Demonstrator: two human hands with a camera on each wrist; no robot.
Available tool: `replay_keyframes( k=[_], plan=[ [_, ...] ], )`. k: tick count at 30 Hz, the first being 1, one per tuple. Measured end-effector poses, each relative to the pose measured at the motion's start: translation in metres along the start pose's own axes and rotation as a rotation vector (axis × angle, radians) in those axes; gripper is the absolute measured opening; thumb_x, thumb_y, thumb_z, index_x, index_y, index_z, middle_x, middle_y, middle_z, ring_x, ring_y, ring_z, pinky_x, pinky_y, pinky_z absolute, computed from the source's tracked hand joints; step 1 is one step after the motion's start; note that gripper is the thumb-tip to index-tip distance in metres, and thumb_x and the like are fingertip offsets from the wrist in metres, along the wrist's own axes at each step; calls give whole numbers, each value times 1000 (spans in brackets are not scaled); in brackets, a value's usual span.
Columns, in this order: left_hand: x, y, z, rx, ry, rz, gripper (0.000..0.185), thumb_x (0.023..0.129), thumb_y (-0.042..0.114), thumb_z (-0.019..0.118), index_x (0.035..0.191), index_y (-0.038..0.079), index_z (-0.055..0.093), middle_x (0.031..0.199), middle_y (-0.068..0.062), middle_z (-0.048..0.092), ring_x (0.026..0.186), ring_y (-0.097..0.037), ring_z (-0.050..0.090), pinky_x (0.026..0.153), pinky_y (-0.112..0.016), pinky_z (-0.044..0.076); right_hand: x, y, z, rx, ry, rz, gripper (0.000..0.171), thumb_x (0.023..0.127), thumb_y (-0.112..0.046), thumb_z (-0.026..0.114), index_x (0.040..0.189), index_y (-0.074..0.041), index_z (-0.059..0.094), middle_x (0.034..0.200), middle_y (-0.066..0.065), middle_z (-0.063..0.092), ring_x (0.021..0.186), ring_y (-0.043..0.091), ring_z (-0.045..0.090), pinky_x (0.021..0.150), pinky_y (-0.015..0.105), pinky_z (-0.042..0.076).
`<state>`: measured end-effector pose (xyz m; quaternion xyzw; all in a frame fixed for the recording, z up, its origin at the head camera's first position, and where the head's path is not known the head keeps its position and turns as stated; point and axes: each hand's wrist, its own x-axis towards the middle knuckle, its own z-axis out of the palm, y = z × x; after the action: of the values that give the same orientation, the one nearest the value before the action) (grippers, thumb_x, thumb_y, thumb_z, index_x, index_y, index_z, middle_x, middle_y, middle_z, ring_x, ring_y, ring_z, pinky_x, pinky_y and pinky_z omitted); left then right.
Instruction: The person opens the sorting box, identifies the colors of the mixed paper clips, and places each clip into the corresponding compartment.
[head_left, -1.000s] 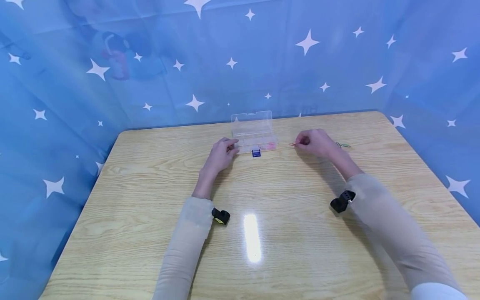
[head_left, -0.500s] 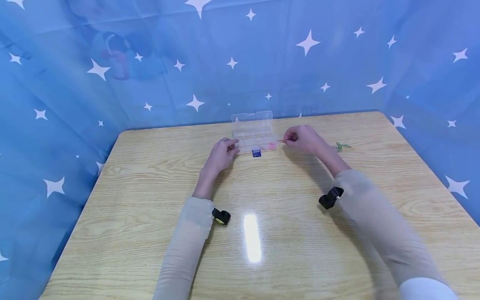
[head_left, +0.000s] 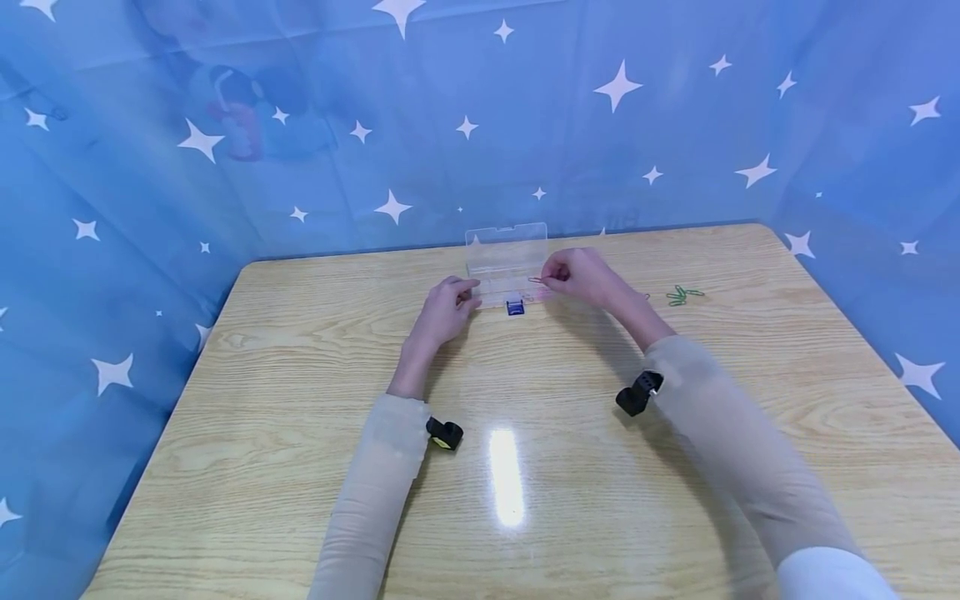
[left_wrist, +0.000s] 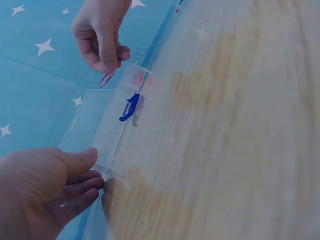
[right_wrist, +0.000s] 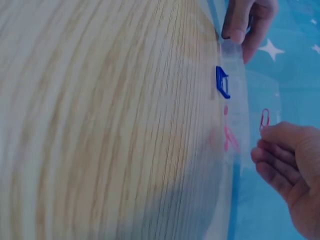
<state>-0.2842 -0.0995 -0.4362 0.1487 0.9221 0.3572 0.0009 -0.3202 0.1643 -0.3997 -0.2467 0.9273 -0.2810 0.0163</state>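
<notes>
Right hand (head_left: pixel 581 277) pinches red paperclip (right_wrist: pixel 264 119) over clear box (head_left: pixel 504 271); left hand (head_left: pixel 444 310), fingers relaxed, steadies box's left corner; surrounding surface (head_left: pixel 570 467) open

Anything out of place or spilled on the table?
Nothing spilled or damaged. The only strays are green paper clips lying loose on the table, right of the clear box. The right hand pinches a pink paper clip over the open box; the left hand touches its corner.

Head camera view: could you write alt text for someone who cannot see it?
A person's right hand pinches a red paper clip above an open clear plastic box on a wooden table, while the left hand touches the box's left end. Green paper clips lie to the right.
</notes>
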Motion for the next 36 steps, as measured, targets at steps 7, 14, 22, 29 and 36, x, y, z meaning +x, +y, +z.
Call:
replay_keyframes(
  k=[7, 14, 22, 29, 36],
  plan=[
    [0, 0, 0, -1, -4, -11, 40, 102, 13, 61, 141, 4, 58, 123, -14, 61, 108, -26, 60, 93, -35, 52, 7, -7, 6, -2, -20, -12, 9, 94, -3, 65, 94, 0, 73, 86, 11, 71, 79, 23, 66, 73, 36, 56],
    [1, 0, 1, 1, 0, -7, 40, 102, 14, 62, 141, 4, 59, 123, -14, 61, 108, -25, 61, 93, -35, 52, 10, -6, 10, -4, -26, -5, 9, 95, -3, 64, 94, 0, 73, 86, 11, 71, 79, 23, 67, 74, 36, 56],
    [1, -1, 1, 4, 3, -9, 40, 102, 14, 62, 141, 5, 59, 123, -14, 61, 109, -25, 61, 94, -35, 52, 9, -5, 10, 14, -23, -14, 9, 95, -2, 64, 95, 2, 72, 88, 13, 71, 81, 24, 67, 75, 36, 57],
    [1, -2, 1, -3, 4, -1, 40, 102, 14, 62, 141, 4, 59, 123, -15, 62, 109, -26, 61, 94, -35, 52, 5, -4, 9, 12, 1, -24, 8, 95, -5, 67, 96, 0, 73, 87, 10, 70, 79, 22, 66, 73, 37, 56],
    [1, -2, 1, -11, 2, -6, 40, 102, 13, 62, 141, 4, 59, 125, -15, 61, 110, -26, 61, 95, -36, 52, -2, 3, 6, 23, 18, -62, 9, 95, -5, 67, 98, 0, 73, 87, 10, 70, 78, 22, 65, 71, 36, 56]
  ],
)
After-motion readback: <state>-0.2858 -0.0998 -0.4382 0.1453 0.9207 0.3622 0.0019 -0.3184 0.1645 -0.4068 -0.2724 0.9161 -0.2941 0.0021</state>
